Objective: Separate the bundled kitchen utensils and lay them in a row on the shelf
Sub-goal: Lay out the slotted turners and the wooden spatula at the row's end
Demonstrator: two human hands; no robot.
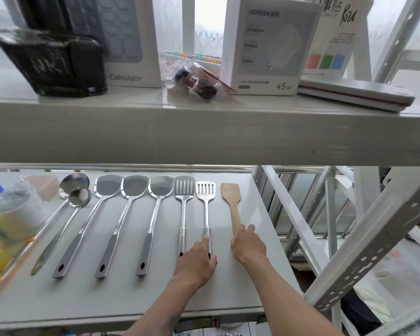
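Several utensils lie side by side on the lower shelf (121, 297), heads pointing away from me. From the left come two steel ladles (79, 196), three solid steel turners (134, 187) and two slotted steel turners (184, 187). A wooden spatula (231, 194) is at the right end. My left hand (195, 261) rests on the handle of the right slotted turner (205, 191), index finger stretched along it. My right hand (247, 243) covers the wooden spatula's handle end, fingers curled on it.
A clear lidded container (7, 214) with yellow contents and an orange-edged tray stand at the shelf's left end. The upper shelf (204, 132) overhangs, carrying boxes, a black holder and a plastic bag. White rack posts (364, 258) stand on the right.
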